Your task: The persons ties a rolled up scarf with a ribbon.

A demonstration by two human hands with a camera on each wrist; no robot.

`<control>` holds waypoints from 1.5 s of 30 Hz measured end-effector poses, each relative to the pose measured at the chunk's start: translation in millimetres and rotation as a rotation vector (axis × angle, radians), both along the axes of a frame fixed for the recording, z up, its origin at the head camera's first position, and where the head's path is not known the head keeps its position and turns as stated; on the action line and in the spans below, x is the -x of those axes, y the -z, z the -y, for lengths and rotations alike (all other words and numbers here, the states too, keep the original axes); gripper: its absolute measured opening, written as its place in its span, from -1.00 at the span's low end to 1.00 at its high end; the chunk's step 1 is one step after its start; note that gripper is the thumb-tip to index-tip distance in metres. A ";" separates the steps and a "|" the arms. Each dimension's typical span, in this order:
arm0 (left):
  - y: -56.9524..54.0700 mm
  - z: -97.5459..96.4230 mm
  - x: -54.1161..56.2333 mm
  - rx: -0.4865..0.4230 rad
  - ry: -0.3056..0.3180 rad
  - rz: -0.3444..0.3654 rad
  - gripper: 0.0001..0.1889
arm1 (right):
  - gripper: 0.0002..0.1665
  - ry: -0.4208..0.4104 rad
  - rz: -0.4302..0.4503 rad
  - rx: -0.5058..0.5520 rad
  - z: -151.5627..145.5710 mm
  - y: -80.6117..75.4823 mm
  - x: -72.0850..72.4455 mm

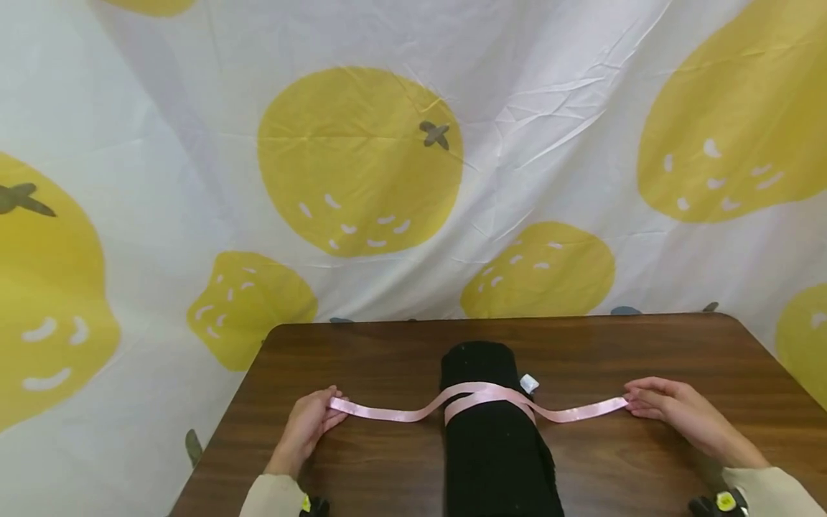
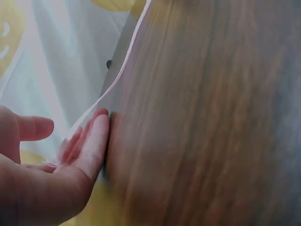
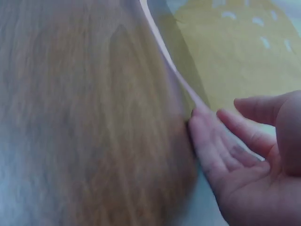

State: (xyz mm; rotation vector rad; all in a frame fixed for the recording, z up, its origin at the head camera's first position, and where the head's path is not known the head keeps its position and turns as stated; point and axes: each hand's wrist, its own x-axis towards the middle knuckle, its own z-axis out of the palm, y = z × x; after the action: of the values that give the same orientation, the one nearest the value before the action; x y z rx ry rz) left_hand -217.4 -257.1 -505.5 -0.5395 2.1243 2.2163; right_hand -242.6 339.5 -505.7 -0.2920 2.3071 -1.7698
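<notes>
I have the left hand (image 1: 306,425) and the right hand (image 1: 688,413) well apart over the surface (image 1: 381,467), each holding one end of a pink ribbon (image 1: 384,414) at its fingers. From my wrist feeds, the thumbs stand off from fairly straight fingers, so I judge the ends to be caught lightly among the fingers; blur leaves me unable to tell exactly how. The ribbon runs inward from both hands and passes around a black rolled bundle (image 1: 491,459), its strands crossing on top; which strand lies uppermost I cannot make out with confidence. What matters most to me is that line-up: the bundle lies to the right of the left hand and to the left of the right hand, its long axis pointing away from the person, square across the hand-to-hand line. The crossing sits about midway, so I would call neither hand clearly nearer to it. Both free lengths sag in a gentle curve before rising onto the bundle, which I read as slack. A small white tag (image 1: 529,383) shows at the bundle's far right edge, on the right hand's side, just beside the ribbon.
</notes>
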 end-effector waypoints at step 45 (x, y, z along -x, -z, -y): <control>-64.7 -139.6 16.0 0.542 0.534 -0.434 -0.84 | -0.83 -0.272 -0.338 -0.163 167.7 -72.6 -4.5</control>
State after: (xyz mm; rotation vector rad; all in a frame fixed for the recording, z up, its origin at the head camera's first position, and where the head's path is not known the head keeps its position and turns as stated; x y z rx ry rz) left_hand -233.3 -117.5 -440.8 0.5181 2.6634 1.5584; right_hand -238.2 171.8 -433.1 -0.8889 2.4681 -1.4834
